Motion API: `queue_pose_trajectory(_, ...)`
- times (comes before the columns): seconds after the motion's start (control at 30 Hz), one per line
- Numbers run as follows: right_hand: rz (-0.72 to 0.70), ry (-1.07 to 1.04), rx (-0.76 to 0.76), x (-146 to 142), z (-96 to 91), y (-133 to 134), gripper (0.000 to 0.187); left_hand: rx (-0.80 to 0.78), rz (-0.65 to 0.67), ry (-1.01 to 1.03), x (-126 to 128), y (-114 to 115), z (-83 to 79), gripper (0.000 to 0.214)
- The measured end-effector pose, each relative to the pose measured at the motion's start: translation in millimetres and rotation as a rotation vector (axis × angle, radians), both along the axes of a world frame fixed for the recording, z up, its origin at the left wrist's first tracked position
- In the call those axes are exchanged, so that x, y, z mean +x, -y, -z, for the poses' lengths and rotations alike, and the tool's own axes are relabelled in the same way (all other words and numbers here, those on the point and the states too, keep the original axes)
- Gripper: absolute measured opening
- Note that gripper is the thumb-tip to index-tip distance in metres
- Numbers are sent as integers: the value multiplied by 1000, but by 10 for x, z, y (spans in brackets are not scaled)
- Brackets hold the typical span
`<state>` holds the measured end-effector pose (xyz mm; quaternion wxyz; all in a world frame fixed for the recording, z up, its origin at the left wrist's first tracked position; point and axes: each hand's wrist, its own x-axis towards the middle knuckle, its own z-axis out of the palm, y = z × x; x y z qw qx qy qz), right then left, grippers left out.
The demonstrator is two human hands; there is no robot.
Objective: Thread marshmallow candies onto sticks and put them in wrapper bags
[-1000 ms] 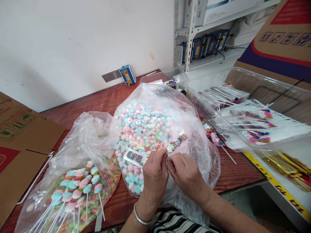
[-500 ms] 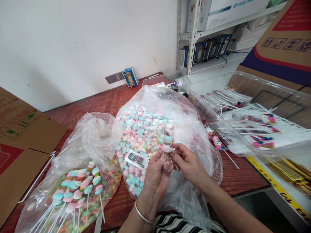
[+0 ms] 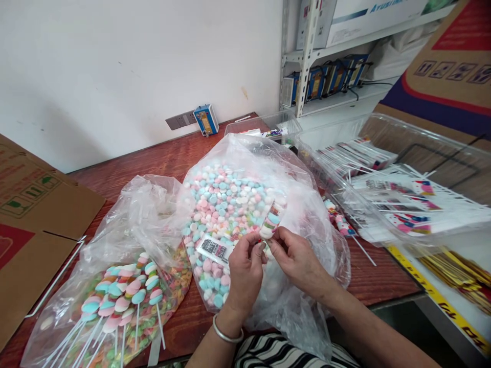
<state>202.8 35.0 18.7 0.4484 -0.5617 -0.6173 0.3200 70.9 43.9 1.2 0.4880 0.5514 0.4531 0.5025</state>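
My left hand (image 3: 245, 271) and my right hand (image 3: 295, 260) pinch together at the bottom of a wrapped candy skewer (image 3: 270, 219), which points up and slightly right. They are above a large clear bag of pastel round candies (image 3: 226, 204). A printed wrapper (image 3: 213, 249) lies on the candies just left of my left hand. Further left a second clear bag holds several unwrapped candy skewers on white sticks (image 3: 118, 301).
A clear bin (image 3: 391, 189) at right holds several wrapped skewers. Loose wrapped skewers (image 3: 339, 221) lie beside it on the red-brown table (image 3: 153, 158). Cardboard (image 3: 34, 220) lies at left, and gold twist ties (image 3: 456, 271) at lower right. A small clear tray (image 3: 268, 128) and shelving stand behind.
The wrapped skewer swung from tilted right to upright, then tipped slightly right again as both hands worked at its bottom end. The view shifted a little.
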Motion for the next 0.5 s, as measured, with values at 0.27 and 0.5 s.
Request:
queue_pose_trajectory(0.27,-65,-405,-140,-93,30,23,20,-130,-16,86,15,-31,-32,14)
queue_pose_trajectory(0.5,-9,-453,-169,-167,-84,6,23,-65,-88,116,60,-23,-53,10)
